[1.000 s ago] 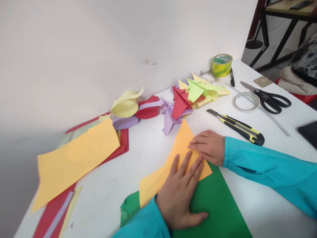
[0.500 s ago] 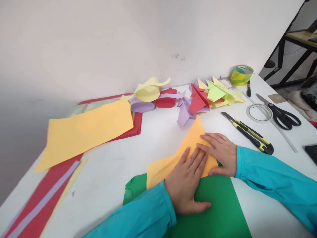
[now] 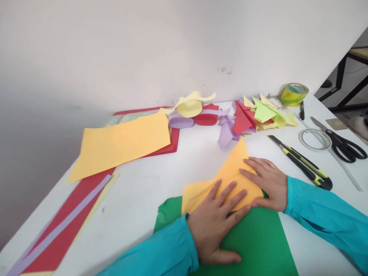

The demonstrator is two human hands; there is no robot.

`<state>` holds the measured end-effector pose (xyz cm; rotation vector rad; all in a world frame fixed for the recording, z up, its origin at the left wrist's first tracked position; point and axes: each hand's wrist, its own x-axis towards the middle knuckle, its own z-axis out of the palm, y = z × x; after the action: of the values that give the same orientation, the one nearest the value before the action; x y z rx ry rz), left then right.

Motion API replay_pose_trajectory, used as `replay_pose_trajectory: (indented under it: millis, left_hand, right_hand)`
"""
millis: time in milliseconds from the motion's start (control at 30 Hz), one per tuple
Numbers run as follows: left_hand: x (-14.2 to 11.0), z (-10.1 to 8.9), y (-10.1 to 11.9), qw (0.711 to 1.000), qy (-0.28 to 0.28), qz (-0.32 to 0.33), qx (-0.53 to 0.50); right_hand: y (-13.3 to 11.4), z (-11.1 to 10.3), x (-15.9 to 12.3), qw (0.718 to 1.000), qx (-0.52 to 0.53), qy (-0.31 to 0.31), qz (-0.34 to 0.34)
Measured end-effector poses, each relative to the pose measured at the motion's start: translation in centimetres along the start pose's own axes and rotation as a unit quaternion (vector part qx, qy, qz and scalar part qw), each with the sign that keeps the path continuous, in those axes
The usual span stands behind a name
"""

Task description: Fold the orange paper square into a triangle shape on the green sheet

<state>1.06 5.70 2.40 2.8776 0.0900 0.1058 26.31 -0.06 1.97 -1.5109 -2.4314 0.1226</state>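
A folded sheet of orange paper point(image 3: 230, 165) lies partly over a green sheet point(image 3: 255, 241) on the white table. My left hand point(image 3: 214, 224) rests flat across the lower part of the orange paper, its fingers spread and its thumb over the green sheet. At the paper's right edge, my right hand point(image 3: 268, 184) lies with its fingertips on the paper and its fingers apart. Part of the orange paper is hidden under both hands. The green sheet's left corner is crumpled.
Folded paper planes point(image 3: 244, 117) and paper loops point(image 3: 189, 107) sit along the wall. A utility knife point(image 3: 304, 165), scissors point(image 3: 345, 145), clear tape point(image 3: 301, 140) and yellow tape point(image 3: 294, 94) lie right. Another orange sheet point(image 3: 123, 145) and red paper strips point(image 3: 69, 226) are left.
My left hand has slid down a little and its fingers have spread wider on the orange paper. My right hand stays at the paper's edge. The view has shifted left.
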Motion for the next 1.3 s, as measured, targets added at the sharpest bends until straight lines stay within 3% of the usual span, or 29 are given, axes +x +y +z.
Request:
replay_pose_trajectory:
  millis: [267, 667, 1033, 1300]
  left_hand:
    - [0.0, 0.2, -0.1, 1.000, -0.007, -0.006, -0.005]
    - [-0.2, -0.1, -0.8, 1.000, 0.018, 0.006, -0.020]
    - [-3.4, -1.3, -1.7, 0.998, 0.028, -0.013, 0.058]
    - [-7.2, -2.2, -2.3, 0.995, 0.022, -0.053, 0.088]
  right_hand:
    - [0.4, 0.3, -0.3, 0.999, -0.012, 0.019, -0.025]
    - [-0.2, 0.0, 0.0, 1.000, -0.007, -0.004, 0.004]
    - [-0.1, 0.0, -0.1, 1.000, 0.005, -0.009, 0.017]
    - [0.0, -0.1, -0.2, 1.000, 0.007, -0.004, 0.014]
